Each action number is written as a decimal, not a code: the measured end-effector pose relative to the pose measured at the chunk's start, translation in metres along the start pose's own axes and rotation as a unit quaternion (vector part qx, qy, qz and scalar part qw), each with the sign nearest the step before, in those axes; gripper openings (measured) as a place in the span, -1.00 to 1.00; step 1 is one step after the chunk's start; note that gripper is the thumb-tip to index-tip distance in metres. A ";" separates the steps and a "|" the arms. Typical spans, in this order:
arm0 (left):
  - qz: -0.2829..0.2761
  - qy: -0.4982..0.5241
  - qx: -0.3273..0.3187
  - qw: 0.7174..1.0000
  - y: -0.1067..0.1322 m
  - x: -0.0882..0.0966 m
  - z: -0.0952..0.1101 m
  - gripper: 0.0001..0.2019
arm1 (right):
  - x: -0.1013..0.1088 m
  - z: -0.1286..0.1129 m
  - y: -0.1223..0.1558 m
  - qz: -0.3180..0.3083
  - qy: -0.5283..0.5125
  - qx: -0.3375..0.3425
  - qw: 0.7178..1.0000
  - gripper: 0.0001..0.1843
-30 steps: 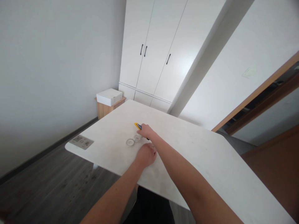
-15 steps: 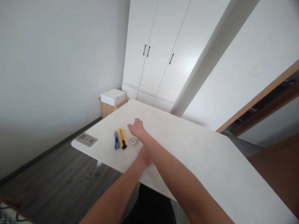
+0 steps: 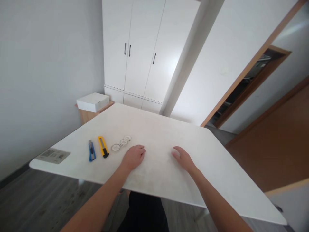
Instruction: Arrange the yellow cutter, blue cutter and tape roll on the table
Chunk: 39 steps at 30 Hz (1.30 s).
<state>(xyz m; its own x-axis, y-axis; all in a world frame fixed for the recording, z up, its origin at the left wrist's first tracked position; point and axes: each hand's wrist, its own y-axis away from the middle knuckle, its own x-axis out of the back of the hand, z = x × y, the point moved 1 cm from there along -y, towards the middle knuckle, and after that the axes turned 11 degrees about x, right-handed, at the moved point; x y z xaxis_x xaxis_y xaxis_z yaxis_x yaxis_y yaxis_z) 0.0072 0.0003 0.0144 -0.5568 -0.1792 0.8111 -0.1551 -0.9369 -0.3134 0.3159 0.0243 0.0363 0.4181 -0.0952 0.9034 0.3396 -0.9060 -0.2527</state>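
My left hand [image 3: 134, 157] rests palm down on the white table [image 3: 154, 125], fingers loosely bent, with nothing visible in it. Just beyond it, three small round white rolls [image 3: 124, 142], possibly tape, form a slanting row. To their left lies a yellow box cutter [image 3: 103, 147] with a black end. A blue box cutter [image 3: 91, 150] is farther left, roughly parallel to the yellow one. My right hand [image 3: 182, 158] is apart from all of these, over the table to the right. Its thumb and fingers are spread, and I see nothing between them.
A grey printed label [image 3: 53, 156] is stuck at the table's left corner. Behind that side, a white box [image 3: 93, 101] sits on a wooden cabinet [image 3: 87, 116]. Tall white wardrobe doors [image 3: 142, 45] stand at the back. The table's near edge runs before my legs.
My hands were crossed at the forearms, the right reaching left by the rolls; now they are apart, the right on the right side. All three rolls now show. The view has turned right.
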 end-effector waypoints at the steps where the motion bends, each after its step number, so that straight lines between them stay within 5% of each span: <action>1: 0.001 -0.003 0.001 1.000 0.000 -0.001 -0.001 -0.72 | 0.000 0.008 0.014 -0.005 0.011 0.013 1.000 -0.47; 7: -0.011 -0.027 -0.004 1.000 -0.003 -0.006 -0.010 -0.67 | -0.004 0.014 0.057 -0.021 0.085 0.065 0.994 -0.34; 39: -0.015 -0.043 0.009 0.999 -0.003 -0.005 -0.015 -0.63 | -0.001 0.007 0.057 -0.042 0.077 0.042 0.995 -0.33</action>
<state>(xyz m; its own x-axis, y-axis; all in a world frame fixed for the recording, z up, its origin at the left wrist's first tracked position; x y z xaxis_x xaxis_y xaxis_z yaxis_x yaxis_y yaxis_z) -0.0014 0.0089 0.0041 -0.4804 -0.1746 0.8595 -0.1553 -0.9476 -0.2793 0.3409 -0.0241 0.0185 0.2531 -0.0884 0.9634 0.4398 -0.8764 -0.1960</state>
